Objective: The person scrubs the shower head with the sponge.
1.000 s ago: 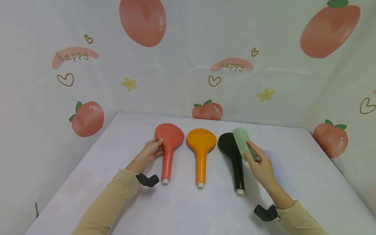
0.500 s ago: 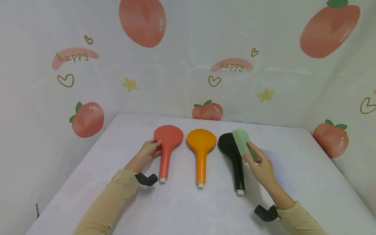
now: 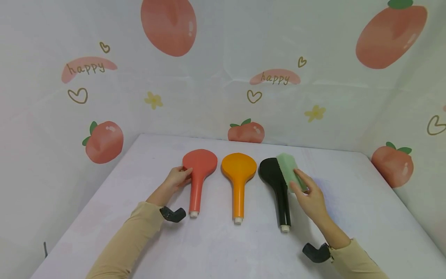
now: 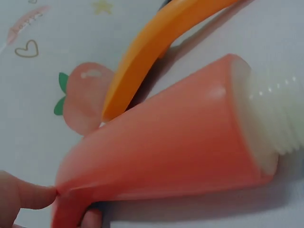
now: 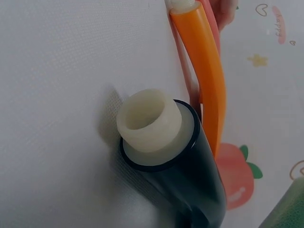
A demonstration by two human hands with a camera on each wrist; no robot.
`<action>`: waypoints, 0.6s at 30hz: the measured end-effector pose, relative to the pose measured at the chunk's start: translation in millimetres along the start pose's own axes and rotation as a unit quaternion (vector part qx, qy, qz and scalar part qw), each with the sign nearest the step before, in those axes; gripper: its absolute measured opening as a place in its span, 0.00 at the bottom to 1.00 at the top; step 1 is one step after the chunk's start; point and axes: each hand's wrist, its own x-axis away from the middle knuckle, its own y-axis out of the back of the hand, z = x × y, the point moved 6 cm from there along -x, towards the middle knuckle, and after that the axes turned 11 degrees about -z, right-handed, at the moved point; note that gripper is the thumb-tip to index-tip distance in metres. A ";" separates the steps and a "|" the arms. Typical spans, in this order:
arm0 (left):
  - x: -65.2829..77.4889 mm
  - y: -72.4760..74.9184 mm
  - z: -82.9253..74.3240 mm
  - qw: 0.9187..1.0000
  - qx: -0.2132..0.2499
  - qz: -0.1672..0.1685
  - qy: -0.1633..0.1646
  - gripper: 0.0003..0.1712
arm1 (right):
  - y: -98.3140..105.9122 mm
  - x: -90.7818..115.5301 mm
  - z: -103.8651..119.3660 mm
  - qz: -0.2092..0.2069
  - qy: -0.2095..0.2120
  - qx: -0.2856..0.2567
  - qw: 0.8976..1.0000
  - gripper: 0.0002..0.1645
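Observation:
Three hand-held shower heads lie side by side, handles toward me. My left hand (image 3: pixel 177 178) pinches the red shower head (image 3: pixel 200 161) at the left edge of its round head, thumb on top and a finger below. Its white threaded end (image 4: pixel 275 114) shows large in the left wrist view. The orange shower head (image 3: pixel 238 166) lies untouched in the middle. My right hand (image 3: pixel 310 197) holds a pale green sponge (image 3: pixel 288 168) between thumb and fingers, overlapping the right side of the black shower head (image 3: pixel 270 170). In the right wrist view, a corner of the sponge (image 5: pixel 287 209) shows.
A white table (image 3: pixel 216 252) carries everything. Behind and beside it hangs a white cloth backdrop (image 3: pixel 209 97) printed with fruit, hearts and "happy". Dark wrist devices (image 3: pixel 315 252) stick out from both sleeves.
The red shower head has shifted slightly left and toward me, its handle end swinging left, with my left hand on it. The sponge stays at the black head's right side, slightly turned.

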 end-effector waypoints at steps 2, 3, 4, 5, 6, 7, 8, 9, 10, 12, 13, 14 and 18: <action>0.2 1.2 -1.1 0.999 -0.043 -0.005 -0.031 0.32 | 0.0 -0.4 -0.7 0.000 -0.005 0.000 1.000 0.28; 1.3 1.9 -2.8 0.997 -0.067 -0.010 -0.049 0.31 | 0.0 -0.7 -1.3 0.000 -0.007 0.001 1.000 0.28; 4.0 2.7 -5.9 0.993 -0.092 -0.020 -0.076 0.33 | 0.0 -0.9 -1.7 -0.001 -0.008 0.002 1.000 0.28; 7.5 3.3 -9.3 0.989 -0.114 -0.030 -0.091 0.34 | 0.0 -1.1 -2.2 0.000 -0.010 0.003 1.000 0.28; 11.5 3.7 -12.9 0.985 -0.130 -0.040 -0.105 0.34 | -0.1 -1.4 -2.5 0.000 -0.012 0.003 1.000 0.27; 15.4 3.9 -17.0 0.982 -0.138 -0.052 -0.120 0.35 | -0.2 -1.7 -2.8 0.001 -0.014 0.004 1.000 0.27; 20.7 3.6 -21.8 0.980 -0.136 -0.063 -0.133 0.34 | -0.2 -1.8 -2.9 0.001 -0.015 0.005 1.000 0.27; 27.1 2.6 -27.4 0.978 -0.132 -0.072 -0.145 0.34 | -0.2 -1.9 -2.8 0.003 -0.016 0.008 1.000 0.27; 32.8 0.9 -32.6 0.977 -0.123 -0.077 -0.157 0.34 | -0.3 -2.0 -2.5 0.004 -0.017 0.008 1.000 0.27; 43.4 -5.5 -41.4 0.979 -0.093 -0.067 -0.168 0.30 | -0.1 -2.4 -1.8 0.006 -0.022 0.008 1.000 0.28; 49.2 -9.8 -45.4 0.979 -0.087 -0.058 -0.173 0.29 | 0.1 -2.7 -1.4 0.007 -0.023 0.008 1.000 0.28; 53.9 -14.8 -48.1 0.981 -0.080 -0.044 -0.172 0.28 | 0.2 -3.2 -1.3 0.008 -0.024 0.007 1.000 0.28; 66.4 -37.7 -49.3 0.987 -0.076 0.025 -0.142 0.28 | -0.5 -6.2 -2.9 0.008 -0.027 0.005 1.000 0.29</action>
